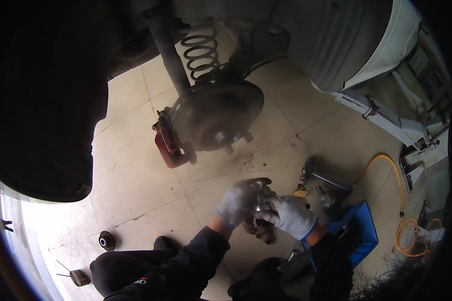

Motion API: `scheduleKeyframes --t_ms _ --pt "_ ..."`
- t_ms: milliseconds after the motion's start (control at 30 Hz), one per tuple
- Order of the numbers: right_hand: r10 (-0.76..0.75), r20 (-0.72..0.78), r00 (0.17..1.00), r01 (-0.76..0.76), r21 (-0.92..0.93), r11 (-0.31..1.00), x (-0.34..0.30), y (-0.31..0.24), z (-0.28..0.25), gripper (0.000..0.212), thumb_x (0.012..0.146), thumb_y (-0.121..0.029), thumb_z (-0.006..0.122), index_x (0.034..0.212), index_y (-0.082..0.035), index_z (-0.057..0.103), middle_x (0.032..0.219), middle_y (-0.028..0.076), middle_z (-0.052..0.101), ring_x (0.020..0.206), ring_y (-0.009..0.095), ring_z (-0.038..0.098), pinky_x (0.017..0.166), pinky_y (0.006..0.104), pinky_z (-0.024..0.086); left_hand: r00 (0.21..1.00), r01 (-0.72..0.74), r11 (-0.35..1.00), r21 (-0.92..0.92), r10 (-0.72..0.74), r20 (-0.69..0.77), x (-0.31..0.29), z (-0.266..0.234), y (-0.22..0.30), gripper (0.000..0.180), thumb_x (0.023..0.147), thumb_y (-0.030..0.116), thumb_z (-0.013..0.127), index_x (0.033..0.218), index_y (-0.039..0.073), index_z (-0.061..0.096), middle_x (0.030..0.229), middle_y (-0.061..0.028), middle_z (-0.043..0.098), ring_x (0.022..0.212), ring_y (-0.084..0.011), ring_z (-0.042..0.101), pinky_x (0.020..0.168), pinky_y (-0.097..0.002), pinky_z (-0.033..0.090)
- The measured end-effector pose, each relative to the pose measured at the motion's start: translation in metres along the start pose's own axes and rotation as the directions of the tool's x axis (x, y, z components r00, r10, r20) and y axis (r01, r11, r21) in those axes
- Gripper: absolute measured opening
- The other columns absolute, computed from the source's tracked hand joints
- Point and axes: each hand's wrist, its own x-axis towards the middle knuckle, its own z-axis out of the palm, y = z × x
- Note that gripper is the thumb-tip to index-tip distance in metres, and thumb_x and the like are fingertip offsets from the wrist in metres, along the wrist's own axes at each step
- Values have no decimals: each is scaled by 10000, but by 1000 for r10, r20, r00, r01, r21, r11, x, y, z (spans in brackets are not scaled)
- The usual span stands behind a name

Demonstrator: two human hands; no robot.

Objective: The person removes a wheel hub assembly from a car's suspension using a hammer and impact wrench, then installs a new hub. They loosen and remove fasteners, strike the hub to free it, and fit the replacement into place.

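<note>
Both my hands wear whitish knit gloves with dark, dirty palms. They meet in front of me, above the floor. My left hand [238, 203] is closed around one side of a small shiny metal part [260, 204]. The fingers of my right hand [290, 215] are closed on its other side. Its exact kind is hidden by the gloves. Just below the hands a dark brownish piece [261, 232] shows; whether it is held or lies lower I cannot tell. Beyond the hands hangs a brake disc [218, 113] with a red brake caliper [168, 145] at its left.
A coil spring [201, 52] and a shock absorber [168, 52] rise behind the disc. On the right are an air impact wrench [329, 200], a blue tray [367, 236], an orange air hose [401, 193] and a white lift arm [386, 120]. A round dark part [106, 241] lies left.
</note>
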Motion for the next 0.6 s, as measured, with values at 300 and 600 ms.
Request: scheduleKeyframes --t_ms 300,600 --pt "21 -184 983 44 339 940 -8 -23 9 377 912 -439 745 958 -65 742 840 142 739 768 304 733 677 382 570 984 164 914 -372 -176 1 0 -7 11 563 646 367 904 1051 49 675 1257 -102 698 1043 -287 720 922 -356 584" --pt "-13 -201 980 11 -8 1000 1 -27 1 363 911 -400 744 931 -41 694 785 151 706 691 326 697 622 424 557 700 366 30 -930 -668 254 -1 -5 27 281 891 170 680 1155 90 734 1226 -102 720 1041 -274 721 931 -366 580"
